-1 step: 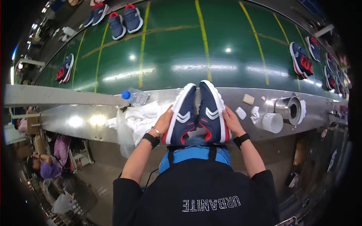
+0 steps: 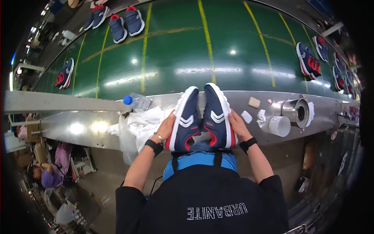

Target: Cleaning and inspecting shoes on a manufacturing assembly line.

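A pair of navy sneakers with white soles and red linings is held side by side at the near edge of the metal ledge, toes pointing away. My left hand is closed along the outer side of the left sneaker. The right sneaker is gripped the same way by my right hand, its fingertips on the white sole edge. Both heels are close to my waist. Beside my left hand lie crumpled white cloths.
A green conveyor belt with yellow lines carries more navy sneakers. On the metal ledge are a blue-capped bottle, a beige block, a white cup and a metal canister. Another person is at the lower left.
The whole view has shifted very slightly to the left. Both hands keep the same hold on the sneakers.
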`<state>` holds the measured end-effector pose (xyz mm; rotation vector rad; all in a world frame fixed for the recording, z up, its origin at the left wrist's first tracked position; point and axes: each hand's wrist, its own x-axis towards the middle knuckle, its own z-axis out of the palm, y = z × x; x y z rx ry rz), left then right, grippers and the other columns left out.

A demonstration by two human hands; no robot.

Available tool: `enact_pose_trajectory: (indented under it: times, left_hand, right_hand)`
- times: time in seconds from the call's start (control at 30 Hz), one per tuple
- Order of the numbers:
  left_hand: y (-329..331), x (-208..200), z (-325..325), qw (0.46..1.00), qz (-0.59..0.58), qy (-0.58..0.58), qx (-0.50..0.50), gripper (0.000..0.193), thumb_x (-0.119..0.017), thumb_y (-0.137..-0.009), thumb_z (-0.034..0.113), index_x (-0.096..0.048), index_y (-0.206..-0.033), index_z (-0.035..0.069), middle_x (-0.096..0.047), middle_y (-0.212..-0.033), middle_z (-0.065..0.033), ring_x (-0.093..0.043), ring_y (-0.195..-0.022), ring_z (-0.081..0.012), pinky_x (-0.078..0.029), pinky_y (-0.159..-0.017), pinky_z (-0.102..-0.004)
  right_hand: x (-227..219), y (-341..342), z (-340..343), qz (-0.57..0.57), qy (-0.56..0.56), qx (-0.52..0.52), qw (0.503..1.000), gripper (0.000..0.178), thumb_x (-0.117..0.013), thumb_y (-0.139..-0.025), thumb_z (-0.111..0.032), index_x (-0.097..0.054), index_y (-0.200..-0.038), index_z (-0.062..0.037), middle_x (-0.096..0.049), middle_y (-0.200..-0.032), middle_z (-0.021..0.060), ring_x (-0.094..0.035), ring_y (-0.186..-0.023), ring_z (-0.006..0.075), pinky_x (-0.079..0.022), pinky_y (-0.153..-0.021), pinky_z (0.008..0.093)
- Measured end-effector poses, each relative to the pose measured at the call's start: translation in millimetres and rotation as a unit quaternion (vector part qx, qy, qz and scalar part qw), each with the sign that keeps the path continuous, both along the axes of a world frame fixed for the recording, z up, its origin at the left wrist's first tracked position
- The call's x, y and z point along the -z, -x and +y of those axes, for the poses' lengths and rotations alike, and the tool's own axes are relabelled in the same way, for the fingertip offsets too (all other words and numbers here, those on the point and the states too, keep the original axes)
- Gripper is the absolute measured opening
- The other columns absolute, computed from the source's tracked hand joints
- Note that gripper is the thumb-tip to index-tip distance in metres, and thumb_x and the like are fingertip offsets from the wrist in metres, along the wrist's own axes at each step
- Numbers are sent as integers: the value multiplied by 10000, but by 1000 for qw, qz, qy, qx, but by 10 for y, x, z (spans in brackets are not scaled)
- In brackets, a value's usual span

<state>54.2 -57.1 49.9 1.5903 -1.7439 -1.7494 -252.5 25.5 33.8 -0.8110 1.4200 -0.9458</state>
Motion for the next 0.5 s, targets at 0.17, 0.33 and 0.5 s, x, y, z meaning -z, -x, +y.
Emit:
enact_pose_trajectory:
  times: [0.17, 0.33, 0.5]
  left_hand:
    - [-18, -117, -44, 996, 6, -19, -89, 669, -223, -937, 482, -507, -1107, -99, -584, -1060, -183, -560, -965, -209, -426, -860, -294]
    - [-34, -44, -96, 979, 87, -90, -158, 674, -241, -930, 494, -488, -1142, -96, -569, -1087, -185, -549, -983, -217, -409, -875, -288]
    - [23, -88, -127, 956, 148, -149, -206, 666, -215, -931, 493, -445, -1192, -75, -564, -1103, -170, -553, -997, -210, -419, -888, -285]
  right_hand:
    - [-167, -21, -104, -82, -47, 16, 995, 556, -380, -929, -415, -372, -1293, 5, -491, -1219, 108, -465, -1092, 170, -362, -928, 277]
    - [-325, 1, -199, -85, -47, 57, 994, 553, -361, -934, -417, -391, -1272, 20, -500, -1204, 122, -481, -1070, 178, -377, -915, 283]
    - [-439, 12, -241, -52, -40, 68, 996, 605, -332, -925, -467, -393, -1269, 27, -507, -1194, 135, -488, -1066, 190, -383, -912, 288]
